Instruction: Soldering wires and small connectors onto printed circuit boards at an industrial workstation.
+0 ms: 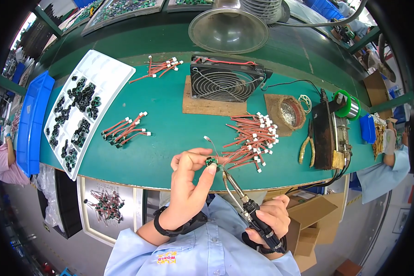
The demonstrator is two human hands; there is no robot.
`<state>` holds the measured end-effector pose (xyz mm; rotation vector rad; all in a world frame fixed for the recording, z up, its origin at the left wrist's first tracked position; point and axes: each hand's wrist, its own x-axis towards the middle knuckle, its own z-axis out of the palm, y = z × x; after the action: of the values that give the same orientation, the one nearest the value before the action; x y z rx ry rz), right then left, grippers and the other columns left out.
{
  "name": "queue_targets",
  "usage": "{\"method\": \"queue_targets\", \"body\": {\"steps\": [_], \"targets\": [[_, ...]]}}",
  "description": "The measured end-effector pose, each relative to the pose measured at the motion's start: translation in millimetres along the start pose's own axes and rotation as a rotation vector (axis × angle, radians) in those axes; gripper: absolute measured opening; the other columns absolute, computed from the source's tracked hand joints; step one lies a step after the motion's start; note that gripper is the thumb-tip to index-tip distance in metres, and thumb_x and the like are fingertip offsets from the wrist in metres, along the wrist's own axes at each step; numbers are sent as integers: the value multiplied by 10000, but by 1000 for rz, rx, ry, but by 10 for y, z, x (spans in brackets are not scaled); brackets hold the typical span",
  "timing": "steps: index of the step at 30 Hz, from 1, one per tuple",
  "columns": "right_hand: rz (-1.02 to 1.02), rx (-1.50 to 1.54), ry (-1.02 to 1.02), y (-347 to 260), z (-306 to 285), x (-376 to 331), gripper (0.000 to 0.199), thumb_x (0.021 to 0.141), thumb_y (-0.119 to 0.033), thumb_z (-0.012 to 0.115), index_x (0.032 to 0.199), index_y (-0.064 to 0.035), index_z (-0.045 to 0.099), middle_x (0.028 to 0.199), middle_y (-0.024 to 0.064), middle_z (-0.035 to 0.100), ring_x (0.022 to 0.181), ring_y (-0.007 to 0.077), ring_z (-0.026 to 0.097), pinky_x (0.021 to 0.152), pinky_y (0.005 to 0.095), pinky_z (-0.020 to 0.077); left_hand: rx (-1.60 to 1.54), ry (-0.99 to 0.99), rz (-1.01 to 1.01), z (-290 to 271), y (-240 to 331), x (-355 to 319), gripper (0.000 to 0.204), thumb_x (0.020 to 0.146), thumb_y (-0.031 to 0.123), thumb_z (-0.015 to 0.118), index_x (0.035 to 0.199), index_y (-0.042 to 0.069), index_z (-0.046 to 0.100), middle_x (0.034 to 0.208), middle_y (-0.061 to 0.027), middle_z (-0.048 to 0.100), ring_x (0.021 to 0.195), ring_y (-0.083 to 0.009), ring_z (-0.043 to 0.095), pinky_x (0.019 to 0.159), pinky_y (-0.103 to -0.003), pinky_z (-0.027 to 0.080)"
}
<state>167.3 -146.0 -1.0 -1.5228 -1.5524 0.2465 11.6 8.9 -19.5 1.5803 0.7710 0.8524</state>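
My left hand [191, 177] pinches a small green circuit board [211, 161] above the near edge of the green bench. A thin wire with a white connector [207, 138] rises beside the board. My right hand [272, 221] is wrapped round the black handle of a soldering iron [257, 220], which has a thin feed tube alongside. Its tip meets or nearly meets the board; the exact contact is too small to tell. Just beyond lies a heap of red and dark wires with white connectors [253, 138]. Pliers [307, 145] with yellowish handles rest farther right.
A caged fan [225, 79] stands mid-bench below a metal fume hood [228, 31]. At left are a white tray [117, 73] of dark parts, a blue bin [32, 124] and wired boards [124, 131]. A solder spool [347, 105] sits right. Other people's sleeves [385, 172] show at both sides.
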Motion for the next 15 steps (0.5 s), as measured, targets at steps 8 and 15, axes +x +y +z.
{"method": "queue_targets", "body": {"steps": [8, 15], "targets": [[-66, -14, 48, 29, -41, -57, 406, 715, -333, 709, 1021, -97, 581, 790, 66, 610, 726, 212, 556, 812, 421, 354, -14, 5, -28, -58, 58, -9, 80, 917, 37, 446, 987, 23, 410, 1126, -152, 522, 993, -222, 589, 870, -312, 417], [223, -128, 483, 418, -46, -18, 383, 826, -144, 616, 1173, -35, 497, 1045, 113, 520, 893, 180, 505, 829, 341, 408, -629, -35, -238, -87, 404, 22, 81, 914, 88, 453, 967, 32, 428, 1078, -173, 557, 967, -238, 582, 874, -358, 417]]}}
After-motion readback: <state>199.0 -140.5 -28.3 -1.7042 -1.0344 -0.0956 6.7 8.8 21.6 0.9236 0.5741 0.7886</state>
